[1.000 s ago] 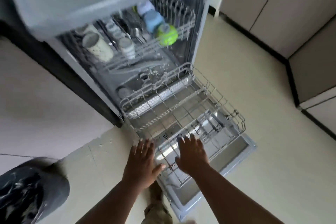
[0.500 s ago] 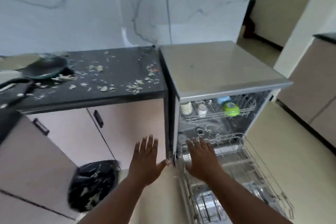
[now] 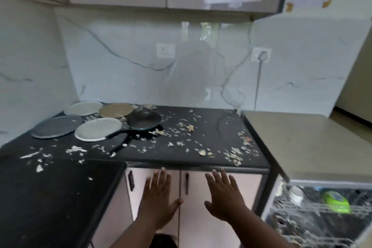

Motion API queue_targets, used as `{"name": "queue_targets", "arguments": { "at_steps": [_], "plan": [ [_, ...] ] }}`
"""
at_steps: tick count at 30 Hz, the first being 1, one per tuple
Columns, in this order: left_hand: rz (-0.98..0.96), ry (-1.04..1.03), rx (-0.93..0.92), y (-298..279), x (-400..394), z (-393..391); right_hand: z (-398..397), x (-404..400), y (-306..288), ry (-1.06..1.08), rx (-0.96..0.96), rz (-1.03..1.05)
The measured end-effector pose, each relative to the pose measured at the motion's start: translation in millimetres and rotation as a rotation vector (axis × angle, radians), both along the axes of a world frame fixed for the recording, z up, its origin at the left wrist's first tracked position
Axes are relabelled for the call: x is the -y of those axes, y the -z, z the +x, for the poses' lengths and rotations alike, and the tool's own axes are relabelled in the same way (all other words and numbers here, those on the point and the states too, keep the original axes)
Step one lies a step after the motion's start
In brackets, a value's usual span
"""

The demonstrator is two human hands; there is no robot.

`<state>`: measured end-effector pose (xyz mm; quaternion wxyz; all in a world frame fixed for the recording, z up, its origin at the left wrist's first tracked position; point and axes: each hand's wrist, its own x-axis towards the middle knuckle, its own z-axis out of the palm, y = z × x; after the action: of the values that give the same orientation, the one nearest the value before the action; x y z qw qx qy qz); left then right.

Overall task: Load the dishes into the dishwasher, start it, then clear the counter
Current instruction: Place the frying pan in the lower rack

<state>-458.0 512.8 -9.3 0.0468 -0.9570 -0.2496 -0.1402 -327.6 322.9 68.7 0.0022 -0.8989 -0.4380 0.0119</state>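
Both hands empty, fingers spread: left hand and right hand hover below the worktop edge. The plates and pan lie ahead and left, nearer the left hand; the dishwasher stands open at right.

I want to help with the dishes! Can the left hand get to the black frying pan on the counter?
Probably yes. The left hand is open and holds nothing, and only scraps lie on the counter between it and the frying pan, whose handle points toward the person.
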Motion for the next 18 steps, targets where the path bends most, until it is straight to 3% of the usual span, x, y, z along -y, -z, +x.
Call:
{"name": "queue_targets", "arguments": {
  "at_steps": [6, 11, 18],
  "plan": [
    [-0.039, -0.2, 0.049, -31, -112, -40, -40, -119, -45, -0.163, -0.025, 0.064],
    [-0.062, -0.227, 0.062, -52, -162, -40, -33, -175, -62, -0.202, -0.079, 0.026],
    [-0.043, -0.241, 0.044, -58, -226, -13, -3, -277, -53, -0.051, -0.558, 0.242]
  ]
}}
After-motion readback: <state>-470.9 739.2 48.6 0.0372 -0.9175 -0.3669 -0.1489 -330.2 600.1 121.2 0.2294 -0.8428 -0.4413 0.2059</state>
